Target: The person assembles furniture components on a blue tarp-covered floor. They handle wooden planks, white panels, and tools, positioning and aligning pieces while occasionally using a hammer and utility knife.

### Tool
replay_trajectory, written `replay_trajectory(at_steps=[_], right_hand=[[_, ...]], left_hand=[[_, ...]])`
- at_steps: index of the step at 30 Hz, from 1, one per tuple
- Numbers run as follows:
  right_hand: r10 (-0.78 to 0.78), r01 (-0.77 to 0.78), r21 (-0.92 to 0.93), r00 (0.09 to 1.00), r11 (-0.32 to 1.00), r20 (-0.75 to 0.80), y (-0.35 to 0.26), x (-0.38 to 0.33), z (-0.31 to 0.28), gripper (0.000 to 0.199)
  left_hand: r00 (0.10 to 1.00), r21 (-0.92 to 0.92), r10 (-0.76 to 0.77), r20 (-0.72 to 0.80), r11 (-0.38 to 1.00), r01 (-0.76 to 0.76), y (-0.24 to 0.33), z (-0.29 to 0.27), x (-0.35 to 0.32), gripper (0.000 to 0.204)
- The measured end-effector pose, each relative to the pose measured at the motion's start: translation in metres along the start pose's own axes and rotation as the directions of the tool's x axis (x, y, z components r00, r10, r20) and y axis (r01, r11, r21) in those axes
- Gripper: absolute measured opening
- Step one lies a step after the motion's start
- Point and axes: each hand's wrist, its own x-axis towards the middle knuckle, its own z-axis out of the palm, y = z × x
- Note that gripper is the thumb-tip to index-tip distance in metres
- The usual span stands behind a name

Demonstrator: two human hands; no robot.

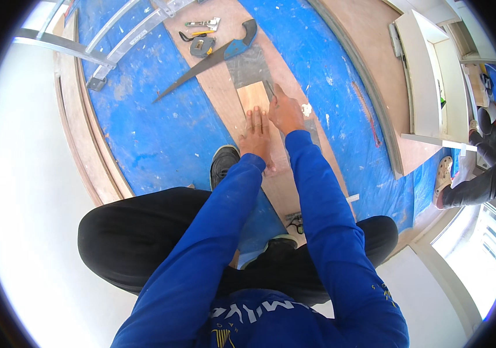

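Note:
A small pale wooden block [252, 93] lies on a long plywood strip [280, 188], over a grey patch. My left hand [256, 138] rests on the block's near end, its fingers stretched out flat. My right hand [287, 113] is closed at the block's right edge around a thin dark tool [269, 89], too small to name. Beyond them lies a handsaw [204, 65] with a blue and black handle, its blade pointing left over the strip's edge. Near it are a grey tape measure [202, 46], a yellow pencil [203, 33] and a silver metal hand tool [204, 24].
Blue sheeting [143, 116] covers the floor. A metal ladder [114, 55] stands at the far left beside long boards [79, 127]. Large plywood sheets [370, 46] and a white cabinet frame [422, 75] are at the right, with another person [483, 188] beyond. A dark tool [296, 221] lies near my feet.

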Motion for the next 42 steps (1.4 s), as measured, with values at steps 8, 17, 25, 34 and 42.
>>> replay_trajectory(at_steps=[8,17,25,34,42], right_hand=[[0.069,-0.067,-0.029,0.996,0.997,0.064,-0.014,0.002,0.004,0.050],[0.084,-0.078,-0.053,0.989,0.996,0.125,-0.020,0.004,-0.001,0.054],[0.025,-0.017,-0.065,0.993,0.998,0.113,-0.009,0.004,0.012,0.056],[-0.169,0.169,-0.038,0.986,0.985,-0.001,0.009,0.013,0.026,0.055],[-0.149,0.150,-0.005,0.987,0.989,0.065,0.012,0.021,0.022,0.054]], left_hand=[[1.000,0.044,-0.027,0.016,0.999,0.026,0.004,0.005,0.005,0.160],[1.000,0.031,-0.003,0.008,1.000,0.003,0.000,0.006,0.006,0.156],[1.000,0.037,0.007,-0.001,0.999,-0.006,-0.001,0.007,0.005,0.157],[0.999,0.047,0.008,-0.043,0.999,-0.006,-0.002,0.006,0.002,0.152],[1.000,0.047,0.007,-0.023,0.999,-0.006,-0.002,0.004,0.004,0.156]])
